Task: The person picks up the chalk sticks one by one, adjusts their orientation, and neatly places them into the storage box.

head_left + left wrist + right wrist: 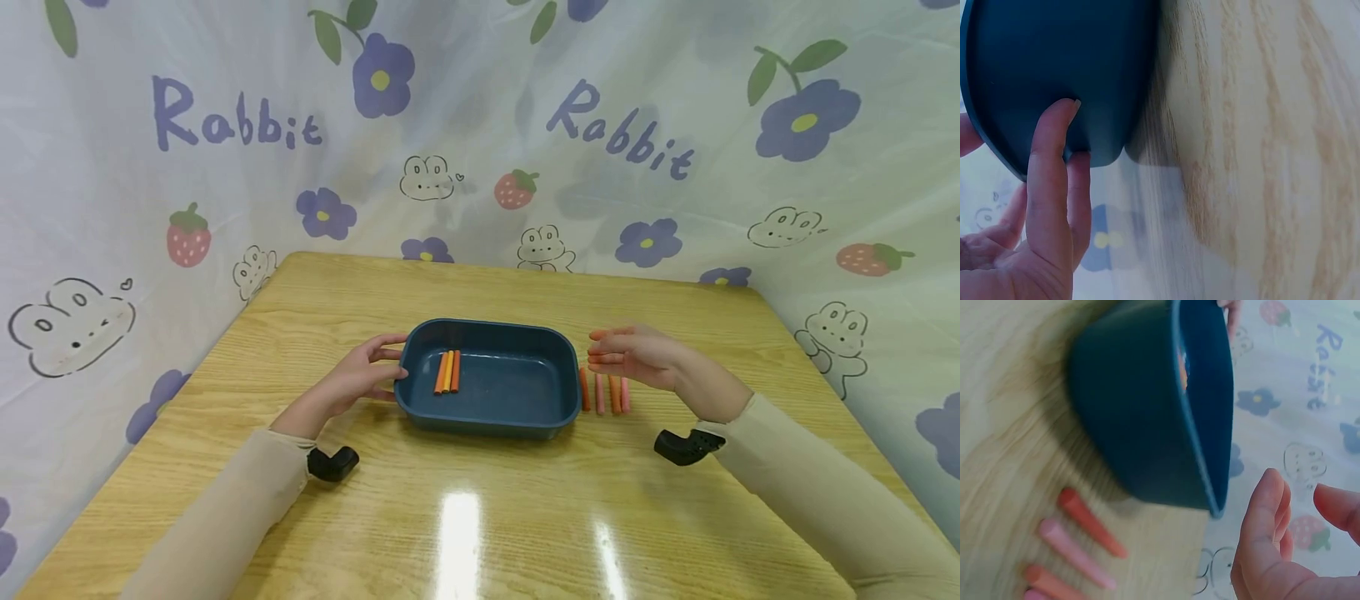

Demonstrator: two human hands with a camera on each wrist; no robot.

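A dark blue rectangular bin [491, 427] stands on the table. Inside it, near the left end, lie three slim orange and yellow sticks [447, 372], like chalk or crayons. My left hand [367, 372] holds the bin's left end, its thumb over the rim and the other fingers against the outer wall [1079, 69]. Off the bin's right end is my right hand [647, 357], raised, thumb and fingers parted with nothing between them. Below it, several sticks lie in a row on the table, among them a red-orange stick [1091, 522] and a pink stick [1075, 553].
The wooden table [360, 292] reaches to a hanging cloth [480, 108] printed with rabbits, flowers and strawberries, which encloses it at the back and sides. On each wrist sits a black mount, the left mount [333, 464] and the right mount [686, 447].
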